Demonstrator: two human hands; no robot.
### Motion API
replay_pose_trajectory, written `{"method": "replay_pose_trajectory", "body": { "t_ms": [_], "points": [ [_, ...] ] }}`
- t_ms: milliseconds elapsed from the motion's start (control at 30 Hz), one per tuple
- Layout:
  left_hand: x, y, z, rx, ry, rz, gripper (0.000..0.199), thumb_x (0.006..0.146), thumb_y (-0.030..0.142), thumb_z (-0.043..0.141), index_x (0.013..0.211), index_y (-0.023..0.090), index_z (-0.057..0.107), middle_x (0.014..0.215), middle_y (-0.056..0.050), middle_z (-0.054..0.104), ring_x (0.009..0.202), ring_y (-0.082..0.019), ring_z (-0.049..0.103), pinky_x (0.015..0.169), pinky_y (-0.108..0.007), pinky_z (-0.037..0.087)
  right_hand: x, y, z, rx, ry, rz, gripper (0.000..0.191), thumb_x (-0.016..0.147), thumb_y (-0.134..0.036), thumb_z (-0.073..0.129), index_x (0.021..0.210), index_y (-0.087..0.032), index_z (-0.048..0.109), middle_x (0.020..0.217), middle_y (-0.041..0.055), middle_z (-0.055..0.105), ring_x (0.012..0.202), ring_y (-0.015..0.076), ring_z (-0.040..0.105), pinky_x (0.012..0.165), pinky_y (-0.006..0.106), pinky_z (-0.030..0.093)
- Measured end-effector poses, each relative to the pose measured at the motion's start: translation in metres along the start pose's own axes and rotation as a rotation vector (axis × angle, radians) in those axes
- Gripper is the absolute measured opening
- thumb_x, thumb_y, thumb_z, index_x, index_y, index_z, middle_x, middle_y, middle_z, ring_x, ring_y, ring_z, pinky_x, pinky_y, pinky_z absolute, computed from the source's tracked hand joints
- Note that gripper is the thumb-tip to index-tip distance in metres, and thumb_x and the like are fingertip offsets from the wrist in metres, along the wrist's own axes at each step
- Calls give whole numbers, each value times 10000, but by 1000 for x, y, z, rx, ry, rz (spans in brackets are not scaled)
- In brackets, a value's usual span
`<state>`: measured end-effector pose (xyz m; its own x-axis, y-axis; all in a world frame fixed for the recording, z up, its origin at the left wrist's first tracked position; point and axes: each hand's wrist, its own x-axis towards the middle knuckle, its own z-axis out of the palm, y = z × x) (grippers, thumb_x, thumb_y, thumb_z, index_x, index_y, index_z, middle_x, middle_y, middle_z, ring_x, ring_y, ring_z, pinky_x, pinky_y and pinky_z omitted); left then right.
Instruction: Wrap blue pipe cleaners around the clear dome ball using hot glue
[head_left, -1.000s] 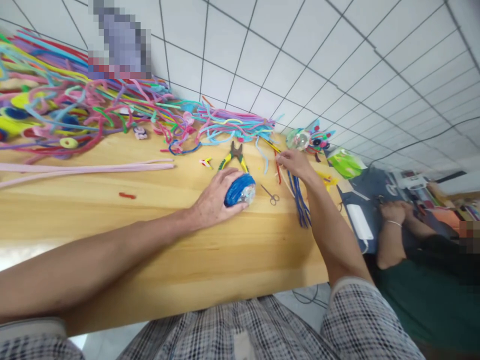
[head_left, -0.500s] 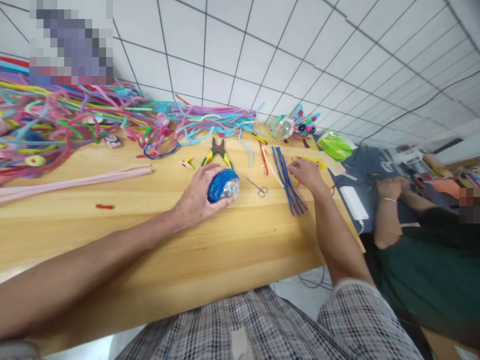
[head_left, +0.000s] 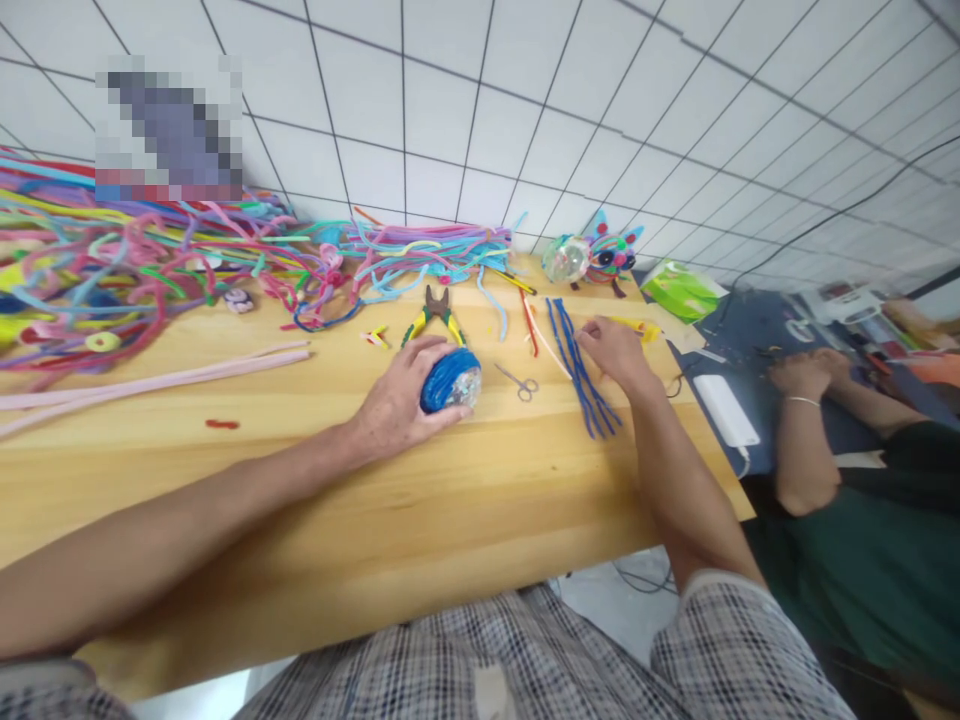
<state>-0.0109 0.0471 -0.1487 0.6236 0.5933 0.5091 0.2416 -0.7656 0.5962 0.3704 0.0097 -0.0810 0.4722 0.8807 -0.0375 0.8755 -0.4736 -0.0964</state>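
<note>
A clear ball (head_left: 451, 382), partly wrapped in blue pipe cleaner, rests in the grip of my left hand (head_left: 401, 398), fingers behind it and thumb at its front. To the right, a loose bunch of blue pipe cleaners (head_left: 586, 385) lies on the wooden table. My right hand (head_left: 611, 350) is at the upper part of this bunch, its fingertips pinched on a blue strand; the exact contact is partly hidden. Between the hands lie small scissors (head_left: 521, 384). Pliers with yellow and green handles (head_left: 435, 315) lie just beyond the ball.
Many coloured pipe cleaners (head_left: 150, 260) are heaped along the wall at left. A pipe-cleaner figure (head_left: 611, 255) with a clear ball stands at the back. Pale pink strips (head_left: 180, 378) lie at left. A co-worker's hands (head_left: 802, 375) rest at right, near a white power strip (head_left: 726, 410).
The view has shifted slightly, moving everything a little down and to the right. Both hands keep nearly the same places relative to the ball and the blue strands.
</note>
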Motion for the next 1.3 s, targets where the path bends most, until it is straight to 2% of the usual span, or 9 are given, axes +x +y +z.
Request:
{"method": "replay_pose_trajectory", "body": {
  "t_ms": [167,333,433,567,733,833,1033,1200,1300],
  "points": [
    [-8,-6,5,-30,61,6,784,948,465,877,1592,251,484,1581,-176,613,1519,-377,613,1277,-615,559,11,-28,0,39,20,-75,270,1044,-342,638,1198,-233,831,1229,87,881,1163,268,803,967,328,558],
    [-13,-5,6,-49,74,26,812,953,418,879,1619,259,443,1590,-180,605,1537,-380,598,1281,-628,553,22,-35,-1,-8,59,-19,270,1042,-323,617,1139,-181,825,1214,195,867,1147,356,794,970,421,572],
    [-13,-6,8,-59,90,43,822,940,407,896,1617,255,455,1576,-181,613,1515,-384,612,1267,-622,566,22,-41,0,3,53,-52,253,1042,-305,621,1151,-187,817,1209,167,871,1129,324,795,960,394,575],
    [-13,-7,9,-68,101,51,831,932,386,906,1620,255,459,1578,-181,613,1510,-387,613,1263,-621,568,25,-69,7,38,13,-174,280,1069,-347,610,1208,-215,815,1253,102,874,1154,268,794,977,339,567],
    [-13,-8,8,-80,82,26,852,915,369,917,1624,261,456,1590,-184,603,1521,-394,610,1266,-632,562,36,-109,20,-5,-44,-198,270,1045,-337,634,1092,-191,856,1144,163,886,1112,327,808,950,378,563],
    [-12,-8,8,-90,91,35,833,925,391,912,1612,246,465,1583,-192,606,1508,-391,621,1262,-629,566,37,-118,26,-5,-78,-227,226,1016,-306,669,1062,-199,863,1122,143,891,1083,304,805,926,349,551],
    [-11,-9,6,-111,76,22,860,917,445,925,1620,264,464,1604,-182,598,1537,-394,598,1286,-635,545,28,-87,16,61,-40,-199,298,1056,-416,642,1099,-206,848,1130,82,886,1040,245,782,896,307,535],
    [-13,-10,6,-145,70,36,883,927,518,912,1642,273,455,1623,-186,584,1556,-402,575,1301,-649,524,18,-31,-5,52,77,-9,310,1033,-378,618,1136,-169,822,1152,153,876,1070,307,786,911,375,553],
    [-13,-10,7,-134,87,36,872,934,528,900,1641,275,455,1625,-188,580,1560,-401,569,1303,-652,516,13,-20,-6,66,75,-6,270,1007,-332,637,1121,-171,821,1151,145,879,1082,297,789,939,370,559]
  ]
}}
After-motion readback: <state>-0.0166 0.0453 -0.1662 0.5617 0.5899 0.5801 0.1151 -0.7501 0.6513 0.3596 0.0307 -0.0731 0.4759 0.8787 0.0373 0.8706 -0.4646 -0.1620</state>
